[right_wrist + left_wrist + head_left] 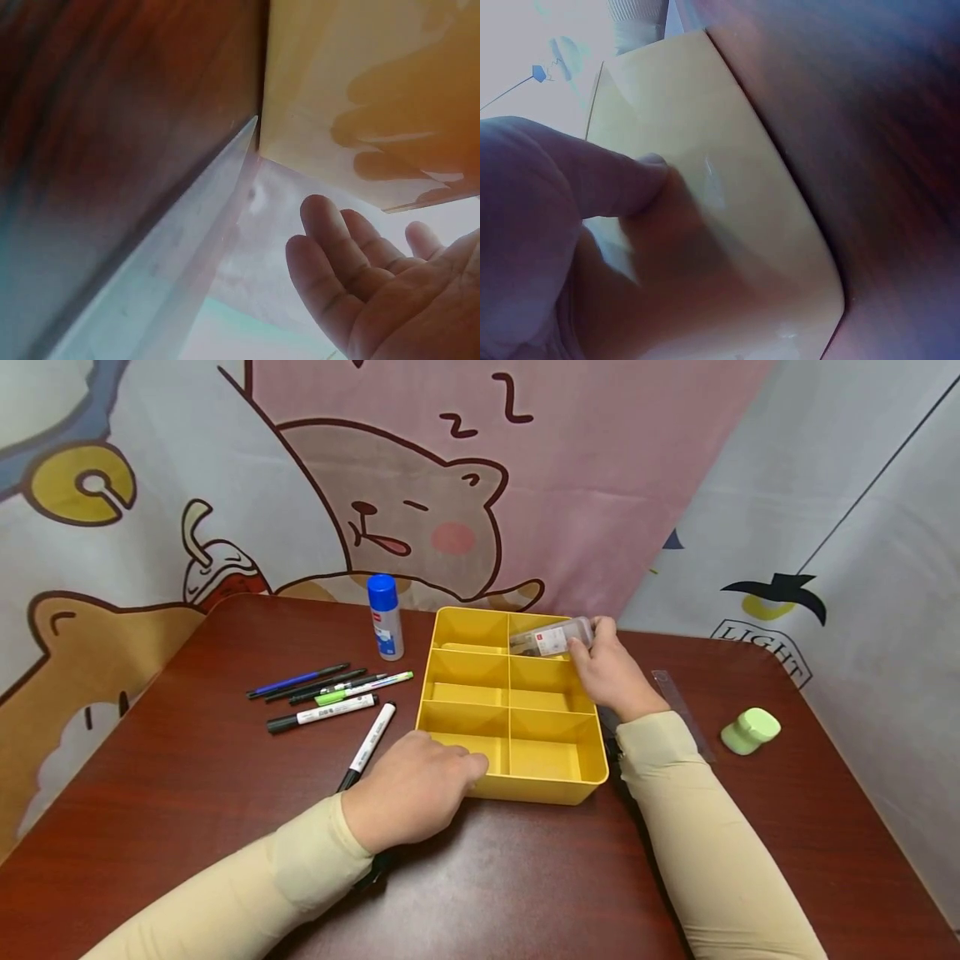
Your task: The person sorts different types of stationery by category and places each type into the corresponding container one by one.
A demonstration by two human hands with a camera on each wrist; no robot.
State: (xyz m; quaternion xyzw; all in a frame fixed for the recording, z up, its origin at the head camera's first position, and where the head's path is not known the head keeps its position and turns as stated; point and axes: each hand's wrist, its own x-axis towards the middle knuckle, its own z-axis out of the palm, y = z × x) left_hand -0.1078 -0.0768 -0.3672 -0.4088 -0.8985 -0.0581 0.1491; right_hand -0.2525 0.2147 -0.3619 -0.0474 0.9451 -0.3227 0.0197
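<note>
A yellow organizer box (517, 787) with several compartments sits on the table. My left hand (416, 789) grips its front left wall; in the left wrist view the thumb (630, 184) presses the outer face, while the other fingers are hidden. At the box's back right compartment, my right hand (611, 668) pinches the end of a clear plastic case (551, 639) with a white label and dark contents. That case lies tilted, partly inside the compartment. From the right wrist, the right fingers (330, 277) show loosely bent beside the box's outer wall (360, 97); the case is out of sight there.
A blue-capped glue stick (386, 618) stands left of the box. Several pens (330, 685) and a white marker (371, 739) lie nearby. To the right are a clear ruler (682, 714) and a small light-green item (750, 731). A printed curtain (585, 460) hangs behind the table.
</note>
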